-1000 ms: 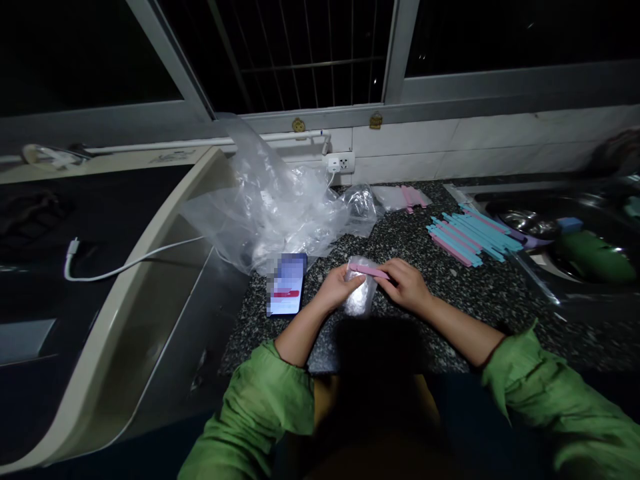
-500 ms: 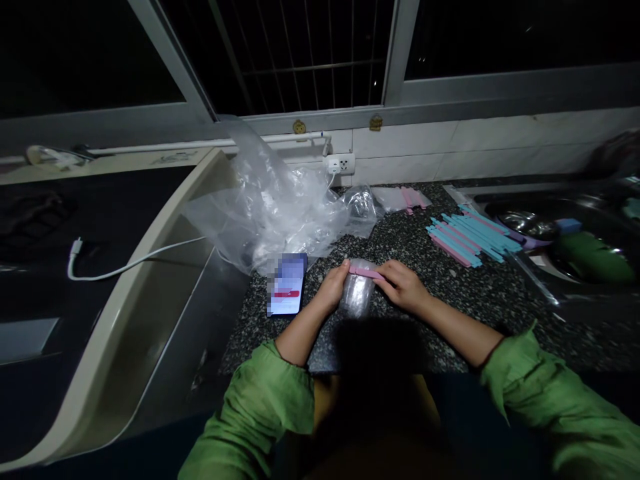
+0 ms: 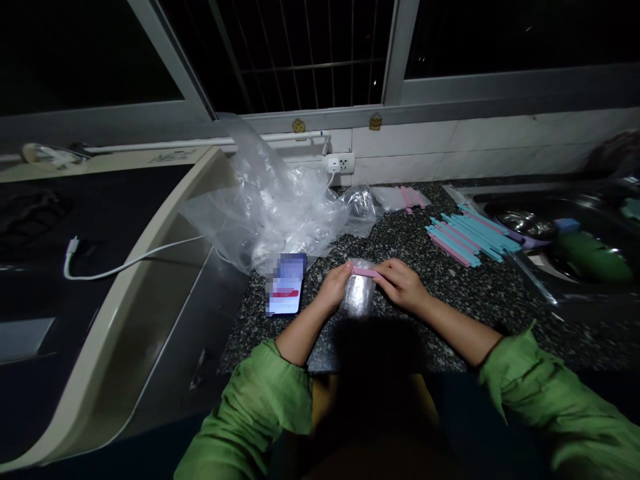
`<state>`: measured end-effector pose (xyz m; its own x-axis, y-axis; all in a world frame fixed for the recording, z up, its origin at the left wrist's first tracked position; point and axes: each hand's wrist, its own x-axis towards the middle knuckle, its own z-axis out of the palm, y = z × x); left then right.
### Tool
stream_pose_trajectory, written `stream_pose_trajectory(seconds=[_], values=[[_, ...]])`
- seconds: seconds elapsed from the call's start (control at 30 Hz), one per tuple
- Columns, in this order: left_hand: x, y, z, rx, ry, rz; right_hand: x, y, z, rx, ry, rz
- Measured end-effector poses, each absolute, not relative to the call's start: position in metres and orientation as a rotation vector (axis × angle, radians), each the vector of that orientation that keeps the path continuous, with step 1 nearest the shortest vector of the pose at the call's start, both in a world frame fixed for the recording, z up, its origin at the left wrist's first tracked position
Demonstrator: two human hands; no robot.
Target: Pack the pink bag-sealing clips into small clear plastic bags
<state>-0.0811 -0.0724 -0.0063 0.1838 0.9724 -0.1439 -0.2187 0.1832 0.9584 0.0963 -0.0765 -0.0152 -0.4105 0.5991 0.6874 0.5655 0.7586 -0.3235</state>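
A small clear plastic bag (image 3: 358,297) lies on the dark speckled counter (image 3: 450,293) in front of me, with a pink strip (image 3: 366,272) across its top edge. My left hand (image 3: 334,287) pinches the strip's left end. My right hand (image 3: 403,285) is closed on its right end and on the bag's top. Both hands rest on the counter, close together.
A phone (image 3: 287,285) with a lit screen lies just left of my hands. Crumpled clear plastic sheeting (image 3: 270,200) is heaped behind it. A pile of blue and pink strips (image 3: 467,234) lies at the right, beside a steel sink (image 3: 565,247). A white cable (image 3: 125,264) crosses the appliance at left.
The hands have shifted slightly on the bag and the pink strip; the bag sits a little more upright under the strip. Nothing else has moved.
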Motion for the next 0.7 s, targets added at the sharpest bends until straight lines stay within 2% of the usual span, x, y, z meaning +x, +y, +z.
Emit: stream_pose_trajectory(seconds=[0.7], values=[[-0.0755,-0.0746,-0.0101,0.913,0.955,1.129,0.0958,-0.0777,-0.0094,-0.787,-2.098,-0.090]])
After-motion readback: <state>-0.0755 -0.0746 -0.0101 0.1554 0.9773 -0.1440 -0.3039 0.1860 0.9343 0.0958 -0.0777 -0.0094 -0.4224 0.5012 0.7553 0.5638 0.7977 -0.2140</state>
